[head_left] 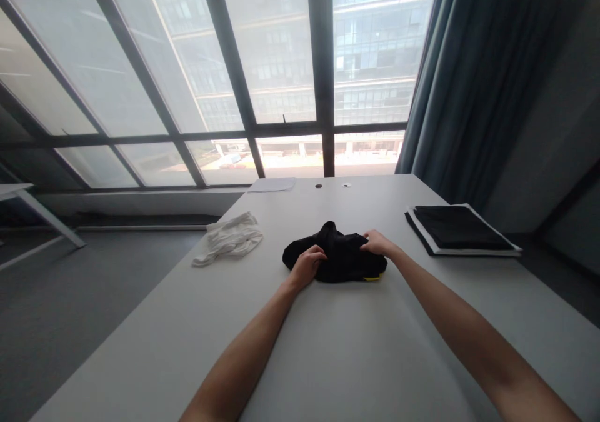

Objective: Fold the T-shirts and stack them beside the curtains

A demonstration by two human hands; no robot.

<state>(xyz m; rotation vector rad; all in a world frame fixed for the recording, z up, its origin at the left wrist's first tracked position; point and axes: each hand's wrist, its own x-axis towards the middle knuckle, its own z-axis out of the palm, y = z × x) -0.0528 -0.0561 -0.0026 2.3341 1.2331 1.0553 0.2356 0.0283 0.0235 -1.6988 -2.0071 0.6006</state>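
Long axis left-right: black garment [342, 256] (crumpled), left hand [307, 266] and right hand [377, 244] gripping its ends

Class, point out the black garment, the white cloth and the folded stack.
black garment [344, 254], head view, bunched middle.
white cloth [233, 237], head view, crumpled middle.
folded stack [460, 227], head view, top layer.

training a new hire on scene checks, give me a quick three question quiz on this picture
1. True or false: both the left hand and the right hand grip the black garment.
2. What lies crumpled to its left on the table? A) white garment B) mug C) scissors
3. Fill in: a bit of ___ shows under the black garment's near edge.
Key: 1 true; 2 A; 3 yellow
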